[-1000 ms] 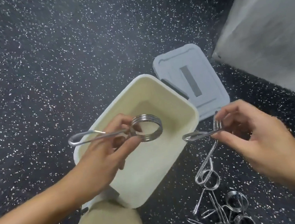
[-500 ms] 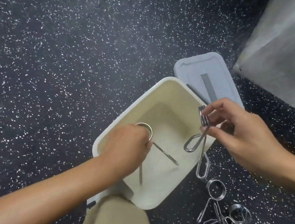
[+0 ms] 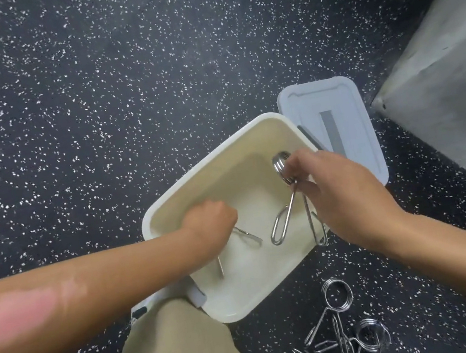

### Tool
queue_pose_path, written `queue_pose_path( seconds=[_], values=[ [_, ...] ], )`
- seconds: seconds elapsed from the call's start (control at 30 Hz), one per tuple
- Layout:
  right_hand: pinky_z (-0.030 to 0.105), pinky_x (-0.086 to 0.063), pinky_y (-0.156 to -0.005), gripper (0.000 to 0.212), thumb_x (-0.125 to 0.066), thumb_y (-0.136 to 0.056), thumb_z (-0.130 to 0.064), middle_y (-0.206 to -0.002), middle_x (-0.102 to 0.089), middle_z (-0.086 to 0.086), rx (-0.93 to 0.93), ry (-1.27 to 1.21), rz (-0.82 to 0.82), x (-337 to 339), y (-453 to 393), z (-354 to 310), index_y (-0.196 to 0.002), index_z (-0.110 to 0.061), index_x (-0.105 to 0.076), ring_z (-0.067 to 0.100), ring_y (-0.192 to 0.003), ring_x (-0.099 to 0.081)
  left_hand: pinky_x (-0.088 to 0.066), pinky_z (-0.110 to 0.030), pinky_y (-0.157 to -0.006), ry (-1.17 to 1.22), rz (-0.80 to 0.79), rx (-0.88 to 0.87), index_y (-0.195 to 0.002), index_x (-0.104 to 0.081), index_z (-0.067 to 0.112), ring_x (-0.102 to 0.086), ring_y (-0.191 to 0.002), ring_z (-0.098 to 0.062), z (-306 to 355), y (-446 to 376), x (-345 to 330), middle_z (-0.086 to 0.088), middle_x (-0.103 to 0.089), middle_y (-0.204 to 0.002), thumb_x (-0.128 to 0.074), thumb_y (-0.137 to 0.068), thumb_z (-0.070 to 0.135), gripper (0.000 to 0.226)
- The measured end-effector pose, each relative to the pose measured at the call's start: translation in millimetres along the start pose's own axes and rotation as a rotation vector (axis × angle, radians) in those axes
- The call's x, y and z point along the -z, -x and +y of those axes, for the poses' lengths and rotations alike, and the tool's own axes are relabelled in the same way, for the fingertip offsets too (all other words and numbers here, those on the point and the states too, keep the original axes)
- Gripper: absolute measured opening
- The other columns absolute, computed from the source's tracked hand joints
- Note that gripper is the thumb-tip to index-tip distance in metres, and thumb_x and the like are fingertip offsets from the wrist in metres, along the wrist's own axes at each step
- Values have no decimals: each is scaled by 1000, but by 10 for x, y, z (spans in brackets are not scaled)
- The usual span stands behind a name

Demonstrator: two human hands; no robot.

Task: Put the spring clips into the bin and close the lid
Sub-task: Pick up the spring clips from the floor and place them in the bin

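A cream-white bin (image 3: 212, 155) stands open on the speckled floor. My left hand (image 3: 210, 224) reaches down inside it, closed around a steel spring clip (image 3: 247, 234) whose two handles stick out below my fingers. My right hand (image 3: 338, 189) is over the bin's right side and pinches the coil of a second spring clip (image 3: 283, 220); its handles hang down, one inside the bin, one over the rim. The grey lid (image 3: 347, 114) lies flat on the floor behind the bin's right corner. Several more clips (image 3: 344, 333) are piled on the floor at the lower right.
My knee in beige trousers (image 3: 175, 352) presses against the bin's near corner. A grey concrete block (image 3: 456, 83) rises at the right, close to the lid. The black speckled floor (image 3: 88, 92) spreads to the left and behind the bin.
My left hand has gone deeper into the bin with its clip. My right hand has carried the second clip from the bin's edge to above its inside.
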State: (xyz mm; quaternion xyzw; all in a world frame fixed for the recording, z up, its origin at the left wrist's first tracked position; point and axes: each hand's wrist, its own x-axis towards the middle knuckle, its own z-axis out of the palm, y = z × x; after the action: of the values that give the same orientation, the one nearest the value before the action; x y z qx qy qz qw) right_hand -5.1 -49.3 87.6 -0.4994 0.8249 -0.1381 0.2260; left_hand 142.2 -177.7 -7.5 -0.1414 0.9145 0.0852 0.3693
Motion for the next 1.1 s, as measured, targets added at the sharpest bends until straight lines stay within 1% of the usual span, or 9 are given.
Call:
queue_pose_path(
  seconds=[0.13,0.27,0.37,0.47,0.57,0.7,0.87,1.03,1.1],
  values=[
    [37,-43,-58,21,-59,-95,-13,-79,-57,-1,128,206,7,-108,-184,6,-98,-30,-48,28,-75,-53,-42,-32,-70,-50,15,-15,-110,-71,8,-70,-107,-35,-16,35,-6,-11,-73,-113,-53,-90,-4,29],
    [31,-36,-46,39,-67,-77,6,-66,-44,-3,200,333,30,-191,-326,-18,-91,-24,-47,25,-62,-41,-42,-33,-69,37,99,-2,-106,-68,10,-67,-104,-34,-58,168,-33,-10,-69,-110,-57,-100,26,21],
    [32,-18,-50,41,-49,-63,20,-65,-40,-2,375,427,28,-297,-413,3,-88,-13,-52,28,-61,-39,-37,-33,-67,84,197,-31,-106,-63,10,-64,-100,-32,-101,369,-31,-8,-65,-108,-49,-103,36,30],
    [35,-29,-59,45,-32,-61,14,-72,-59,5,507,512,4,-525,-488,84,-91,-10,-54,30,-67,-50,-35,-35,-53,96,387,-142,-90,-64,13,-65,-78,-30,-150,551,-99,-4,-66,-84,-60,-96,39,27],
    [38,-35,-58,40,-42,-62,16,-63,-55,6,514,575,-18,-761,-549,155,-92,-8,-54,29,-63,-50,-27,-29,-40,116,534,-253,-67,-60,13,-58,-54,-28,-233,611,-290,-1,-56,-59,-66,-84,34,28],
    [38,-41,-58,48,-56,-53,15,-57,-55,7,542,645,-82,-980,-691,211,-96,-6,-50,30,-60,-53,-39,-33,-43,153,600,-305,-71,-59,14,-56,-61,-26,-273,660,-378,0,-56,-63,-45,-92,37,35],
    [32,-35,-56,47,-64,-42,13,-46,-50,3,614,764,-219,-1125,-772,234,-84,-7,-57,25,-50,-49,-49,-41,-51,208,608,-314,-74,-57,14,-54,-66,-26,-298,675,-392,-2,-56,-68,-44,-97,36,35],
    [30,-33,-52,40,-37,-51,12,-45,-50,3,687,729,-156,-1126,-774,244,-78,-8,-59,25,-49,-50,-46,-39,-50,230,613,-307,-72,-57,14,-53,-64,-25,-286,681,-366,0,-54,-65,-44,-97,37,36],
    [30,-36,-50,40,-46,-51,13,-52,-54,6,645,687,-149,-1099,-758,242,-82,-7,-61,27,-52,-54,-46,-38,-50,252,599,-307,-72,-58,14,-54,-62,-24,-283,682,-347,2,-54,-65,-43,-96,38,38]
  ],
)
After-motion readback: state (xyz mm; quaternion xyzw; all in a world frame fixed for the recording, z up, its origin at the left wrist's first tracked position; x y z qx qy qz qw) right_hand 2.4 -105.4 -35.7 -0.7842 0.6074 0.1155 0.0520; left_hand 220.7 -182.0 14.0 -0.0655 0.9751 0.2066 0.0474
